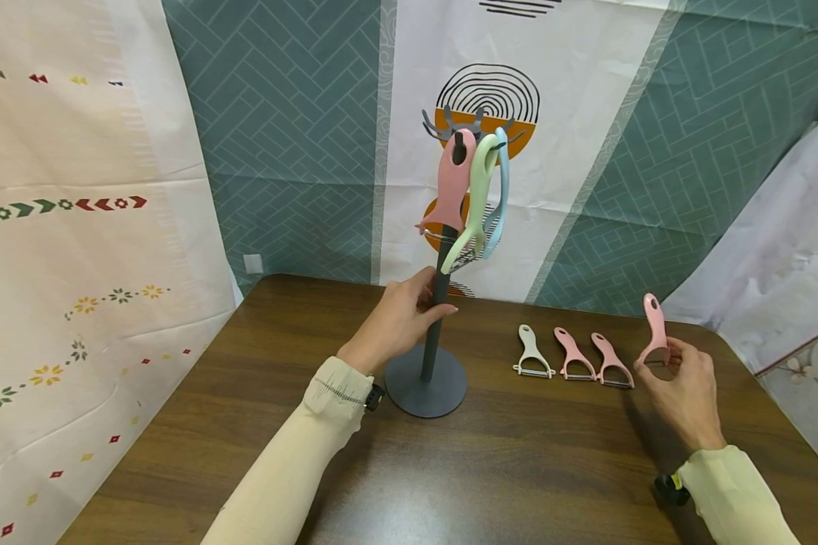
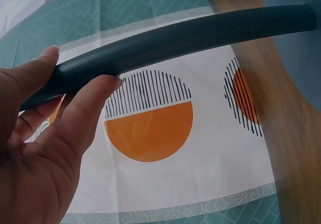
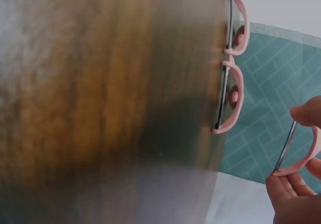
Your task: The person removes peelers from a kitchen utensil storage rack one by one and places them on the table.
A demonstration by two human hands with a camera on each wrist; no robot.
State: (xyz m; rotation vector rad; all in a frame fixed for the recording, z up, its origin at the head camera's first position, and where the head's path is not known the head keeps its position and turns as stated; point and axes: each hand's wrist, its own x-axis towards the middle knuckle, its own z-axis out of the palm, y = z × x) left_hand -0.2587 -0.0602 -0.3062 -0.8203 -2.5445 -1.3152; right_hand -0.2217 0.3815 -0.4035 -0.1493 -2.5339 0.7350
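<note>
My left hand (image 1: 397,314) grips the dark pole (image 2: 165,40) of a hook stand (image 1: 432,344) between thumb and fingers. Hanging from the stand's top hooks are a pink peeler (image 1: 452,189), a light green peeler (image 1: 479,185) and a light blue peeler (image 1: 504,178). Over at the right, my right hand (image 1: 688,390) pinches another pink peeler (image 1: 657,325) by its blade end, handle upward, lifted off the table. In the right wrist view, thumb and fingers hold the two sides of that peeler's head (image 3: 307,158).
On the brown table (image 1: 518,469) a white peeler (image 1: 529,344) and two pink peelers (image 1: 569,348) lie in a row, between the stand and my right hand. Behind the table hangs a patterned cloth (image 1: 300,151); a pale curtain (image 1: 777,250) hangs at the right.
</note>
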